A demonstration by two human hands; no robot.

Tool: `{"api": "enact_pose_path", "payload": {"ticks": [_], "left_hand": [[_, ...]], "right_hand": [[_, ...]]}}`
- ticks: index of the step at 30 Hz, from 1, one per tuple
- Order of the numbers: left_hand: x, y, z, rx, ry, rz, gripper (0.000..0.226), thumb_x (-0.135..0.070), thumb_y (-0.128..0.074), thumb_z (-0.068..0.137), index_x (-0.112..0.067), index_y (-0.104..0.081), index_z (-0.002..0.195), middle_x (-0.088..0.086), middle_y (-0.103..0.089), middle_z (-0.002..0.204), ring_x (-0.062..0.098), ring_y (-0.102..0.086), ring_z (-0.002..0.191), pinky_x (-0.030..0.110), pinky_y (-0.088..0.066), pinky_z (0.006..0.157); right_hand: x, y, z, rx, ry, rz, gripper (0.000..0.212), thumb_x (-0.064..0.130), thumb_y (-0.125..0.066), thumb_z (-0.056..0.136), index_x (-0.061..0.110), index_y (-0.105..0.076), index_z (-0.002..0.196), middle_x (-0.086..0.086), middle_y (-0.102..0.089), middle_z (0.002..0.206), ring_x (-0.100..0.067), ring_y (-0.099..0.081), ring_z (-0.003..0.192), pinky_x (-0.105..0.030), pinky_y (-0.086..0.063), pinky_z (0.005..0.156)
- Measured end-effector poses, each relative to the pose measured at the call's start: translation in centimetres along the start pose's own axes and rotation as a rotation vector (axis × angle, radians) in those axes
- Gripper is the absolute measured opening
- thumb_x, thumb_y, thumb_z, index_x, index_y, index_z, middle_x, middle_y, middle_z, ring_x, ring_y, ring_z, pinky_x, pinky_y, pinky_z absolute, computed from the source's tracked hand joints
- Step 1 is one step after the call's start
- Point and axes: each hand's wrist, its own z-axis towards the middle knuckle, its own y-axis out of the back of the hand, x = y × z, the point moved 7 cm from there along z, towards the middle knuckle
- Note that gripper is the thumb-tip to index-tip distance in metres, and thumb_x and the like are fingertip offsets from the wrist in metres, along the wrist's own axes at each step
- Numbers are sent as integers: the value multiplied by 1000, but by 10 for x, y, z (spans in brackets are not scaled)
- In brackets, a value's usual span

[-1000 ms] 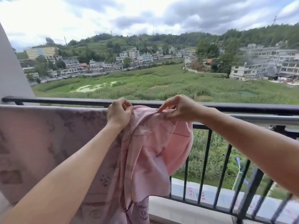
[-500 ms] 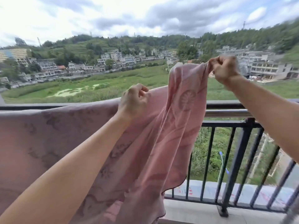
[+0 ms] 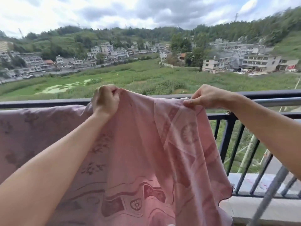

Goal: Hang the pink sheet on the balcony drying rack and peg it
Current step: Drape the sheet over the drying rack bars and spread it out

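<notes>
Both hands are gripping the patterned pink cotton sheet (image 3: pixel 146 152) by its top edge, left hand (image 3: pixel 105 101) clenched, right hand (image 3: pixel 206 97) pinching, while it is draping over the grey metal rack bar (image 3: pixel 268 101) beside the black balcony railing (image 3: pixel 260 93).

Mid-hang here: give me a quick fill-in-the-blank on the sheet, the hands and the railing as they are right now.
1. The sheet is coloured ___.
2. The number of hands gripping its top edge, counting the left hand and the right hand, is ___.
3. Beyond the black railing, before the houses, lies a green ___.

Missing words: pink; two; field.
</notes>
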Motion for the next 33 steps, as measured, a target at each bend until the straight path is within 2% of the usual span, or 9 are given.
{"api": "enact_pose_path", "payload": {"ticks": [4, 8, 10, 14, 18, 24, 27, 30, 33], "left_hand": [[6, 20, 29, -157, 165, -48, 26, -33, -59, 92, -10, -71, 88, 15, -72, 93, 34, -64, 90, 36, -46, 74], [-4, -9, 12, 76, 133, 109, 25, -37, -60, 90, -15, -72, 89, 12, -72, 99, 35, -63, 99, 38, -47, 81], [-20, -21, -7, 151, 95, 141, 24, -39, -59, 90, -17, -71, 90, 11, -71, 101, 34, -63, 99, 40, -47, 83], [-63, -25, -48, 93, -131, 104, 18, -31, -60, 91, -16, -69, 97, 7, -64, 108, 31, -56, 106, 42, -41, 91], [-120, -42, -101, 171, -364, 113, 33, -49, -63, 85, -18, -64, 96, 1, -60, 105, 23, -52, 104, 39, -35, 92], [-188, -62, -156, 71, -491, 77, 41, -54, -67, 79, -14, -65, 89, 3, -58, 100, 26, -54, 96, 42, -44, 83], [-241, -87, -185, 102, -541, 124, 58, -62, -65, 75, -17, -61, 113, 9, -54, 119, 29, -48, 112, 45, -40, 91], [-292, -120, -206, 164, -756, 226, 67, -40, -73, 73, -25, -51, 135, 19, -42, 143, 39, -35, 135, 59, -31, 105], [-309, -139, -199, 220, -875, 367, 41, -11, -71, 72, -17, -69, 113, 18, -39, 149, 39, -32, 139, 61, -30, 107]], "right_hand": [[8, 30, -1, -223, 118, 311, 23, 23, -71, 88, 5, -72, 74, -2, -63, 64, -7, -55, 54, -26, -50, 55], [-13, 104, 7, -592, 22, 569, 30, 24, -66, 92, 12, -60, 65, -3, -57, 64, -5, -53, 41, -27, -47, 57], [-19, 120, 3, -658, -20, 421, 23, 24, -69, 90, 14, -60, 70, 0, -59, 71, -1, -56, 47, -21, -46, 61], [-49, 87, 18, -338, -237, -259, 28, 28, -82, 74, 14, -74, 96, -8, -72, 107, -25, -66, 95, -36, -54, 89], [-45, 62, 6, -129, -136, -42, 32, 22, -75, 84, 10, -67, 113, -9, -71, 105, -26, -70, 92, -41, -57, 86], [-81, 106, -27, -286, -81, 29, 25, 27, -71, 88, 10, -70, 107, -9, -72, 99, -24, -71, 87, -35, -55, 69], [-124, 115, -51, -285, -171, 37, 22, 26, -71, 88, 10, -71, 103, -9, -72, 95, -25, -71, 88, -31, -53, 66], [-158, 120, -73, -299, -202, -12, 18, 32, -72, 86, 17, -75, 96, 0, -73, 86, -21, -68, 90, -41, -52, 91], [-169, 128, -90, -333, -155, -42, 19, 38, -71, 86, 21, -75, 94, 5, -72, 85, -14, -65, 87, -41, -51, 93]]}}
